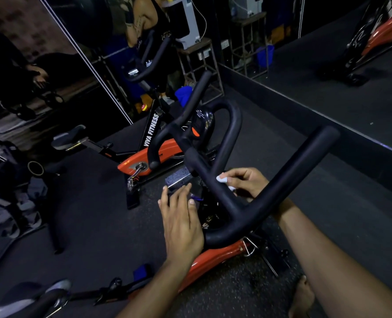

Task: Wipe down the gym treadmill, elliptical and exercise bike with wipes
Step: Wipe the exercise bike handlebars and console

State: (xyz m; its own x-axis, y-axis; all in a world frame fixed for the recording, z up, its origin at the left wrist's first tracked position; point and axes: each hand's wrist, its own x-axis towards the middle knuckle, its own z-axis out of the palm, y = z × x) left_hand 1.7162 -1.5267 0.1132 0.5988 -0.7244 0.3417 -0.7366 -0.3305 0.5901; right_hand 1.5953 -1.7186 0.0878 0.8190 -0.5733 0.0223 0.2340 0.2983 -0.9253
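Head view: exercise bike (215,253), orange frame, matte black padded handlebar (247,203).
Right hand (245,182): white wipe (222,179) is pinched against handlebar.
Left hand (182,216): fingers straight, nothing held.

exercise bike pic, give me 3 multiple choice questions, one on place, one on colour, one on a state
1. Where is the wipe?
A. on the floor
B. against the handlebar, in the right hand
C. on the seat

2. What colour is the frame of the near bike?
A. orange
B. green
C. white

3. How is the left hand?
A. gripping the wipe
B. clenched in a fist
C. open, fingers straight, holding nothing

Answers:
1 B, the white wipe shows between the right hand's fingers at the bar.
2 A, the frame under the handlebar is orange.
3 C, its fingers lie straight beside the handlebar stem.
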